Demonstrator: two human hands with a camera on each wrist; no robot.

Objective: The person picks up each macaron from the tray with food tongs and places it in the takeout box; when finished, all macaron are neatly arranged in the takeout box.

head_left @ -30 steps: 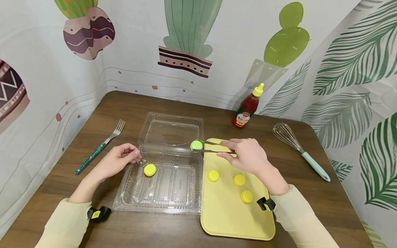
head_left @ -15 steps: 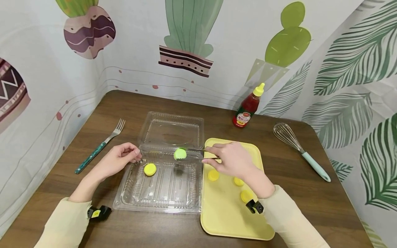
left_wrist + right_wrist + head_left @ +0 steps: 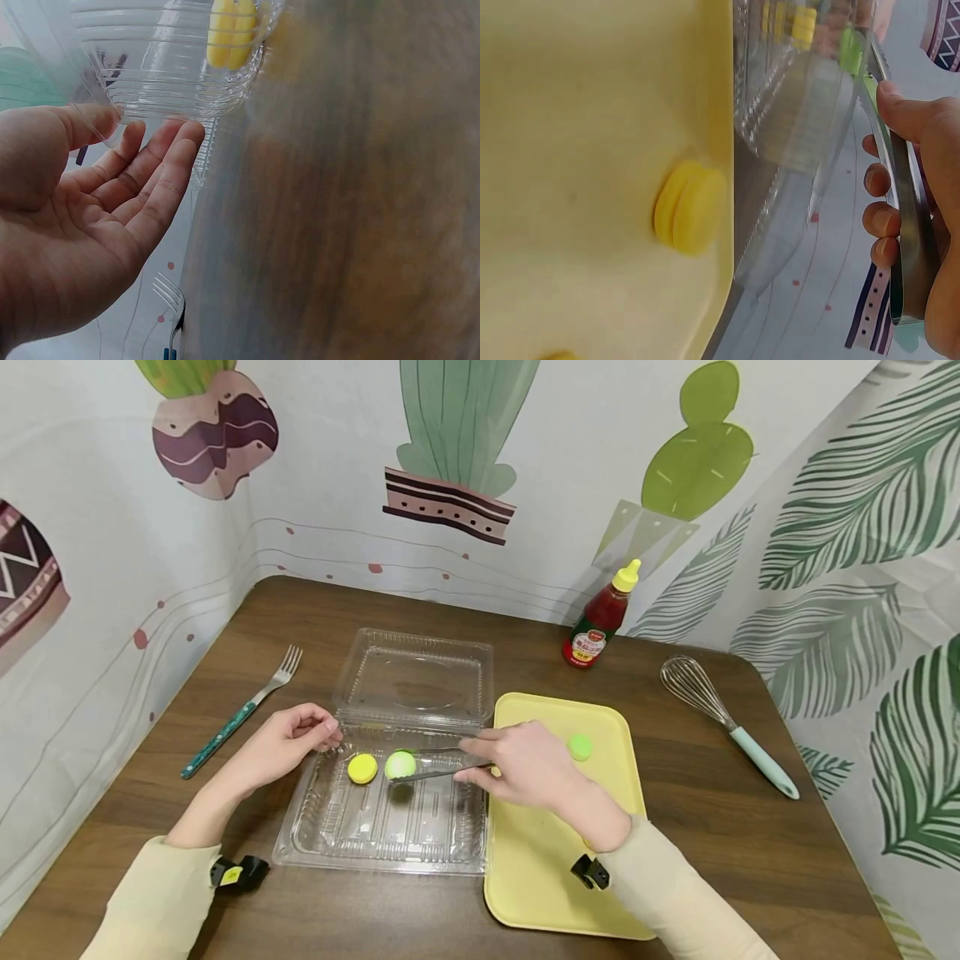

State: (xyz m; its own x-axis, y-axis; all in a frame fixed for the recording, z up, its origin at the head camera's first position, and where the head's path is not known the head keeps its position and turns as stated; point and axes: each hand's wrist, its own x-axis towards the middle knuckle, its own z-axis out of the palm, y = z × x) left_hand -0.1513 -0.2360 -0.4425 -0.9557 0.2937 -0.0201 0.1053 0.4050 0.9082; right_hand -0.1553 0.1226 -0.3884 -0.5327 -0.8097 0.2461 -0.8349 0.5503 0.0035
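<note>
My right hand (image 3: 532, 768) grips metal tongs (image 3: 915, 247), whose tips hold a light green macaron (image 3: 400, 765) over the base of the hinged clear plastic container (image 3: 322, 835). Just left of that, a yellow macaron (image 3: 362, 769) sits in the container; the left wrist view shows it edge-on through the wall (image 3: 231, 34). My left hand (image 3: 288, 743) pinches the container's rim at its left side between thumb and fingers. Under my right arm lies a yellow tray (image 3: 540, 893), bearing another green macaron (image 3: 580, 747) and a yellow macaron (image 3: 690, 208); the arm hides much of the tray in the head view.
A fork (image 3: 243, 714) with a teal handle lies left of the container. Behind the tray stands a red sauce bottle (image 3: 596, 622) with a yellow cap. On the right lies a whisk (image 3: 727, 727). The container's lid (image 3: 416, 677) is folded back toward the patterned wall cloth.
My right hand has carried the green macaron in the tongs left and nearer, from the tray's edge to beside the yellow macaron. Another green macaron on the tray has come into view. My left hand stays put.
</note>
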